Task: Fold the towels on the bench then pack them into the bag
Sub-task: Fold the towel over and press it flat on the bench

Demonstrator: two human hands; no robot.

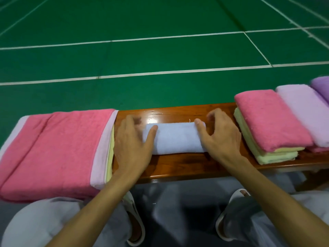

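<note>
left hand and right hand clamp 9 and 3 o'clock ends of blue towel on bench. pink pile at 9, folded stack at 3.

A green sports court floor is filling the upper half of the view, its surface shining faintly under the light. White court lines are running across it from left to right, and one shorter line is crossing between two of them on the right, marking off boxes. Lower down, grey trousers are covering both knees at the bottom corners. Between the knees, a pale left slipper and a pale right slipper are resting well apart, toes pointing forward.
</note>
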